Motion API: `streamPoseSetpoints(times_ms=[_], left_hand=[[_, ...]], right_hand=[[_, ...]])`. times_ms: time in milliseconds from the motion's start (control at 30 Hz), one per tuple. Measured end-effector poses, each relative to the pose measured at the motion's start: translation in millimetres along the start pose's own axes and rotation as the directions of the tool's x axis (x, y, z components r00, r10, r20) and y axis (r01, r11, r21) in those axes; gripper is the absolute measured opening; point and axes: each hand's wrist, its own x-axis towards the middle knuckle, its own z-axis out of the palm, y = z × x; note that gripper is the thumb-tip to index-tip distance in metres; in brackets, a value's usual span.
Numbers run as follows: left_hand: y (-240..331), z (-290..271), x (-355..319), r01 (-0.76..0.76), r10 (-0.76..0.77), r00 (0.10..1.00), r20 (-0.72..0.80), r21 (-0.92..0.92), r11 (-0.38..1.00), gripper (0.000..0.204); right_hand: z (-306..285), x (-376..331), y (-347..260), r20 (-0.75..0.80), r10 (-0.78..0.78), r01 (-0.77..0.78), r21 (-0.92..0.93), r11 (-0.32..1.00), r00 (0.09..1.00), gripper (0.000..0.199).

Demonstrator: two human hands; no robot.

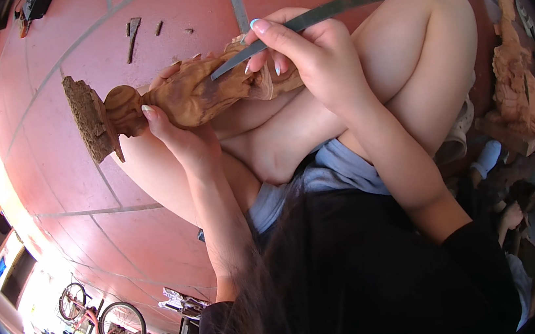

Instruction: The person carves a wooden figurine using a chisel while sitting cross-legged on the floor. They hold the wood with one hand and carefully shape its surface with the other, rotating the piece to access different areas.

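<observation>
Both hands work the wooden carving: left hand fingers clamped beneath it, right hand fingers pinching a metal blade apparently touching its top.

Wooden carving lies across the person's knees, base end at 9 o'clock, figure end at 3 o'clock. Left hand sits under and around its middle. Right hand is at the 3 o'clock end, just above the carving. Long metal blade runs from the right hand's fingers out toward 2 o'clock; its tip touches the carving. Loose wood chips lie on the tiled floor at 12 o'clock of the carving. More carved pieces stand at 3 o'clock. Bicycle at 7 o'clock.
</observation>
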Motion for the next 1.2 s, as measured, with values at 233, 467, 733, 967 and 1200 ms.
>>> streamPoseSetpoints(times_ms=[233, 467, 733, 967, 1200], left_hand=[[6, 8, -2, -0.019, 0.018, 1.0, 0.01, 0.047, 0.999, 0.081], [-4, 0, 0, 0.021, -0.023, 0.997, -0.068, -0.022, 1.0, 0.114], [-4, 3, -1, 0.002, -0.003, 1.0, 0.013, 0.027, 1.0, 0.108], [-5, -4, 2, -0.037, 0.035, 0.994, 0.102, 0.013, 0.999, 0.087], [-9, -9, 3, -0.043, 0.043, 0.994, 0.096, -0.008, 0.999, 0.08]], right_hand=[[6, -3, -5, 0.02, 0.056, -0.058, 0.077, 0.995, 0.998, 0.023], [-1, -9, -6, -0.119, -0.076, 0.078, 0.014, 0.997, 0.99, 0.023], [9, -10, -1, 0.051, -0.02, 0.013, 0.133, 0.991, 0.998, 0.023], [6, -8, -4, 0.01, -0.073, 0.071, 0.15, 0.986, 0.997, 0.021], [-4, -3, 0, -0.071, -0.082, 0.085, 0.047, 0.995, 0.994, 0.023]])
